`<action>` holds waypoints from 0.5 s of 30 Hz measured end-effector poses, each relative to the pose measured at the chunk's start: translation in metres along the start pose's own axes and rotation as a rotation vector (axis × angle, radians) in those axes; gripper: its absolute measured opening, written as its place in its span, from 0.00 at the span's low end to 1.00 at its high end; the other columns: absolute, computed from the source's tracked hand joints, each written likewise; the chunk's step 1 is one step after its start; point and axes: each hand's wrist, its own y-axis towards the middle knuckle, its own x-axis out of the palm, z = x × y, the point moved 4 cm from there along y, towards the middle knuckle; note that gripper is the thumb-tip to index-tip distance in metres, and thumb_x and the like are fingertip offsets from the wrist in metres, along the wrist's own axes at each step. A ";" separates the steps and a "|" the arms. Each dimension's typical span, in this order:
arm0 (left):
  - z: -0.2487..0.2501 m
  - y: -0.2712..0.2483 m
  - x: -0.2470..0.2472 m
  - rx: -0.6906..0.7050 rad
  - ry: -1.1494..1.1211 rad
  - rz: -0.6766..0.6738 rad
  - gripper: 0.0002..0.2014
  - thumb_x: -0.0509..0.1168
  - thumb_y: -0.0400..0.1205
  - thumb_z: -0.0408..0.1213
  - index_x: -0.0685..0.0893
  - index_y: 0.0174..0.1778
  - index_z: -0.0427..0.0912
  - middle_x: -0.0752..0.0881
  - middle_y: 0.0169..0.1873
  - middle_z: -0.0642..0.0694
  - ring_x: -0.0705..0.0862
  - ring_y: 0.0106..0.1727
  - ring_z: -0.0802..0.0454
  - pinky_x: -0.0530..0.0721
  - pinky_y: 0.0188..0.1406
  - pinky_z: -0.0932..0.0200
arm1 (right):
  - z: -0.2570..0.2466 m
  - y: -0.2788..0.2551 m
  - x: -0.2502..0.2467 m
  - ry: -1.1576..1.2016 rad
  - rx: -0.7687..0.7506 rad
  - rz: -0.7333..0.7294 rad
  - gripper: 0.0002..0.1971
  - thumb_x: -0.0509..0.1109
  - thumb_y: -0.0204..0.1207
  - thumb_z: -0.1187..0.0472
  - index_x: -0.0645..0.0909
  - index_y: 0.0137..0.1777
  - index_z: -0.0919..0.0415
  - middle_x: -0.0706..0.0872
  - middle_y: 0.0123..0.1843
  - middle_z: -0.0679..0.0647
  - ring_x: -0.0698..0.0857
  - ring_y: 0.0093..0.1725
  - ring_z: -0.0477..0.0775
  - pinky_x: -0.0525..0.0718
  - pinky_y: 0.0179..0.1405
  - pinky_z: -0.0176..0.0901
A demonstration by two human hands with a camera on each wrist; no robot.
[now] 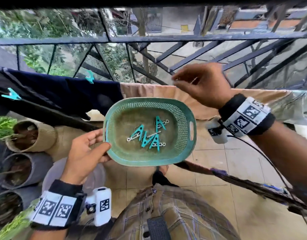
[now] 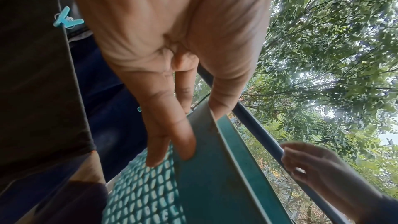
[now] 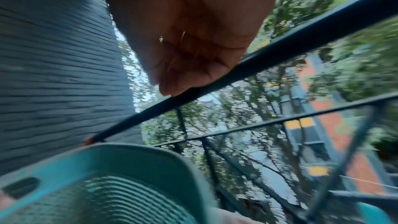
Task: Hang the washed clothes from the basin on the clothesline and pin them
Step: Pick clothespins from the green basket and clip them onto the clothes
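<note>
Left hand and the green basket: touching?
Touching. The head view shows the left hand gripping the green basket at its rim, thumb on top.

R hand (image 3: 193,40) fingertips blurred

The head view looks steeply down onto the basket (image 1: 150,131), with the railing (image 1: 166,38) across the top of the frame. The left wrist view sits close behind its fingers (image 2: 170,135) on the basket rim. The right wrist view, blurred, faces outward through the railing, basket at lower left.
</note>
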 end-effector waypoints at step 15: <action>-0.085 -0.132 -0.057 -0.013 -0.090 -0.050 0.14 0.63 0.80 0.18 0.89 0.50 0.38 0.91 0.40 0.45 0.90 0.41 0.48 0.91 0.37 0.51 | -0.170 -0.130 0.223 -0.744 -0.452 -1.106 0.26 0.72 0.76 0.57 0.75 0.76 0.51 0.80 0.72 0.51 0.77 0.72 0.57 0.74 0.67 0.46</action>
